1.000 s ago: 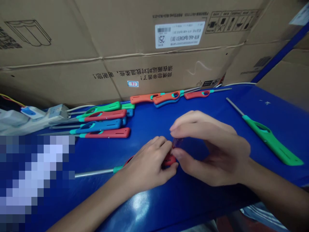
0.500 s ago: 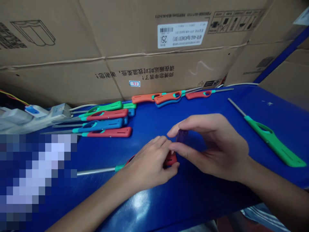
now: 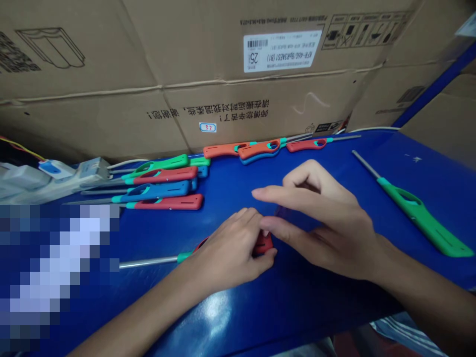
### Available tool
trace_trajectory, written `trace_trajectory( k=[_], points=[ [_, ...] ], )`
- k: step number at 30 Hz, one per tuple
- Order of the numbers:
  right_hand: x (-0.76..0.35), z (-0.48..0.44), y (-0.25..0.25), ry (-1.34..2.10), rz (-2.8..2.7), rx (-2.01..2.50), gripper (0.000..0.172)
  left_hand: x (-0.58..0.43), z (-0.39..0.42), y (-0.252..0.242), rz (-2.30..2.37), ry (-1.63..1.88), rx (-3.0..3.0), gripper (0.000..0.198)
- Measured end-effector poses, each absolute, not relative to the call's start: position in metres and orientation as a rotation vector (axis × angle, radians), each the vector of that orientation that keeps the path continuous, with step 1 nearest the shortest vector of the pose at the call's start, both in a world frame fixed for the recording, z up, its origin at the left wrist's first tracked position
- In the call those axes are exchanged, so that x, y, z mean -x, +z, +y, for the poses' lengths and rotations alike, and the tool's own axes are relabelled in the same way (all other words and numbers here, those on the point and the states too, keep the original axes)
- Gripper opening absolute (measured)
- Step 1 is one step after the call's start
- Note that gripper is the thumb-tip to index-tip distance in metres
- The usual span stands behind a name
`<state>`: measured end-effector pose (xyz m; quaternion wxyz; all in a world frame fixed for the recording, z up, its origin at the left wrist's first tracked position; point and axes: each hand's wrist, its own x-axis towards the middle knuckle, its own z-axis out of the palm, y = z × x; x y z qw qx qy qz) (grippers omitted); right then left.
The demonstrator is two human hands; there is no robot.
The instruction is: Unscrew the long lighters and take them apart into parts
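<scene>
My left hand (image 3: 238,243) is closed over a red gas lighter (image 3: 265,243) that lies on the blue table. The lighter's metal tube (image 3: 148,262) points left, and a teal collar shows beside my wrist; most of the handle is hidden under the hand. Just right of the handle's end hovers my right hand (image 3: 330,223). Its index finger is stretched out and parted from the thumb, with the other fingers bent. Between index finger and thumb I make out nothing held. The thumb tip is close to the left hand's fingers; whether they touch, I cannot tell.
A green lighter (image 3: 424,218) lies at the right. Several lighters, among them a red one (image 3: 167,202), are piled at the left by a power strip (image 3: 55,181). More, including an orange lighter (image 3: 260,148), lie along the cardboard box (image 3: 223,59) behind the blue table (image 3: 316,317).
My right index finger has straightened and moved away from the thumb, while the other fingers have bent and lifted. My left hand and the red lighter have stayed in place.
</scene>
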<state>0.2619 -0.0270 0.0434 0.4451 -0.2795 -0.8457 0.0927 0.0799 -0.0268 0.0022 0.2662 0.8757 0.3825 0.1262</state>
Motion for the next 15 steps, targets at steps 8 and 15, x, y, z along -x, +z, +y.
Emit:
trace_trajectory(
  k=[8,15],
  points=[
    [-0.264,-0.033,0.040,0.585,-1.948,0.583,0.051,-0.081,-0.025,0.001,1.028,0.324,-2.406,0.013],
    [-0.263,-0.032,0.049,0.450,-2.028,0.643,0.029,-0.079,-0.027,0.002,1.006,0.356,-2.394,0.012]
  ],
)
